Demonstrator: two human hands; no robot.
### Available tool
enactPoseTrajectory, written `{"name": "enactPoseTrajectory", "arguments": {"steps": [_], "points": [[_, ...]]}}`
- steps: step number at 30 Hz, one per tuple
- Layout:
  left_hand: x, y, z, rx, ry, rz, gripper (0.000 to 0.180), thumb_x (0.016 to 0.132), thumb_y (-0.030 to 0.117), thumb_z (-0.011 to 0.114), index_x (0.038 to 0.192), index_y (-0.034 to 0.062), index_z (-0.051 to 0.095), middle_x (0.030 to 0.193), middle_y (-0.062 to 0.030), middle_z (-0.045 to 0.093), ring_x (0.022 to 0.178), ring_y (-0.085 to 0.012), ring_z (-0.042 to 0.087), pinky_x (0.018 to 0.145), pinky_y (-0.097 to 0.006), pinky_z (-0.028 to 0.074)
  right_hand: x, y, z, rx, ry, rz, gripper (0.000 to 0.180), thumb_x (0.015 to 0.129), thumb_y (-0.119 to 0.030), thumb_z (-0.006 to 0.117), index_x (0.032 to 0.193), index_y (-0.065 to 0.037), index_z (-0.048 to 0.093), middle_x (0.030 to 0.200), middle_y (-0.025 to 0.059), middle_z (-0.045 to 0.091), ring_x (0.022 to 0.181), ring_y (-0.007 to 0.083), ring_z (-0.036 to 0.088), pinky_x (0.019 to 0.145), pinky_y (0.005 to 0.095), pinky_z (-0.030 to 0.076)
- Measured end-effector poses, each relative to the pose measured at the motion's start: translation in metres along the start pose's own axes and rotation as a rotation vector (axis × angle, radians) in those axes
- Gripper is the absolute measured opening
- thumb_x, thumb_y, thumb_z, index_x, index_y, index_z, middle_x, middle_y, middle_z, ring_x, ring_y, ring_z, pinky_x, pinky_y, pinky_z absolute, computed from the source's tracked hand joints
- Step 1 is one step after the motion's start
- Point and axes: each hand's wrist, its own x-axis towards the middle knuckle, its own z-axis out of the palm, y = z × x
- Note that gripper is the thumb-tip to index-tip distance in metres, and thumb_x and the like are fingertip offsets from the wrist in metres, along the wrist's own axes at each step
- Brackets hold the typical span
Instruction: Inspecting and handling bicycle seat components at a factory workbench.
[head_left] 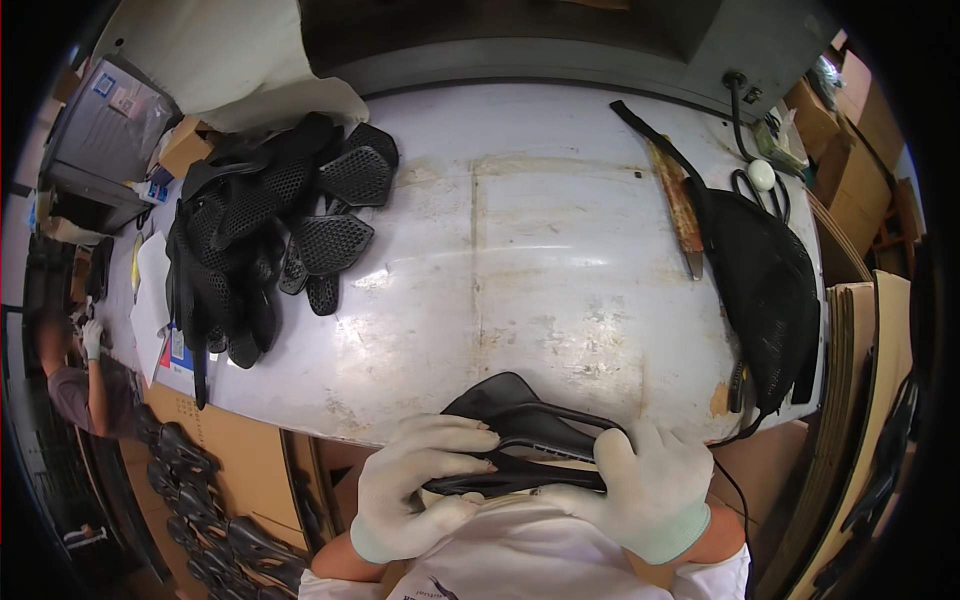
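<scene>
A black bicycle saddle (505, 402) is held close to my body at the table's near edge. My left hand (415, 490), in a white glove, closes around its left end with the fingers over the top. My right hand (650, 490), gloved alike, grips the opposite end, its thumb along the near side. Between the hands an open slot and the dark frame edge show. The fingers partly cover both ends of the saddle.
Black honeycomb pads (250, 200) are piled at the table's left. At the right lie a black mesh bag (765, 290) and a rust-stained blade-like tool (678, 205). Several saddles (190, 500) sit low at left. Another person (90, 385) works farther left. Cardboard sheets (850, 370) stand at right.
</scene>
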Motion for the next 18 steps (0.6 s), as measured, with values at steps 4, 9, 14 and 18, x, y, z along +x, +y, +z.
{"name": "enactPoseTrajectory", "arguments": {"steps": [4, 9, 14, 18], "points": [[-0.004, -0.001, -0.004, -0.026, 0.014, -0.032, 0.025, 0.072, 0.008, 0.076, 0.094, -0.004, 0.077, 0.11, -0.0191, 0.076, 0.112, -0.0354, 0.07, 0.098, -0.044, 0.052, 0.005, -0.006, -0.001, -0.002, -0.05, 0.016, 0.068, 0.066, -0.074, 0.079, 0.072, -0.012, 0.052, 0.067, 0.0044, 0.049, 0.052, 0.0221, 0.055, 0.048, 0.0362, 0.038], [-0.009, -0.013, -0.005, -0.212, 0.048, -0.051, 0.022, 0.07, 0.005, 0.072, 0.089, -0.0043, 0.075, 0.105, -0.0193, 0.076, 0.109, -0.0373, 0.07, 0.097, -0.045, 0.052, 0.01, -0.009, -0.009, -0.033, -0.011, -0.041, 0.069, 0.075, -0.078, 0.069, 0.071, -0.013, 0.05, 0.065, 0.0036, 0.045, 0.048, 0.0197, 0.051, 0.044, 0.0348, 0.036], [-0.003, -0.004, -0.006, -0.106, 0.068, -0.048, 0.022, 0.068, 0.01, 0.076, 0.085, -0.0033, 0.073, 0.104, -0.0198, 0.075, 0.113, -0.0408, 0.068, 0.1, -0.047, 0.051, 0.014, -0.011, -0.009, -0.035, -0.011, -0.013, 0.07, 0.072, -0.079, 0.072, 0.073, -0.012, 0.052, 0.067, 0.0046, 0.05, 0.048, 0.0208, 0.054, 0.045, 0.0359, 0.038], [-0.006, 0.0, -0.001, 0.088, 0.11, 0.018, 0.024, 0.069, 0.01, 0.08, 0.088, -0.0023, 0.073, 0.112, -0.0225, 0.076, 0.113, -0.0404, 0.069, 0.103, -0.047, 0.049, 0.017, -0.013, -0.009, -0.019, -0.035, -0.022, 0.068, 0.076, -0.079, 0.068, 0.075, -0.012, 0.054, 0.064, 0.0032, 0.045, 0.047, 0.0197, 0.05, 0.044, 0.0362, 0.035]]}}
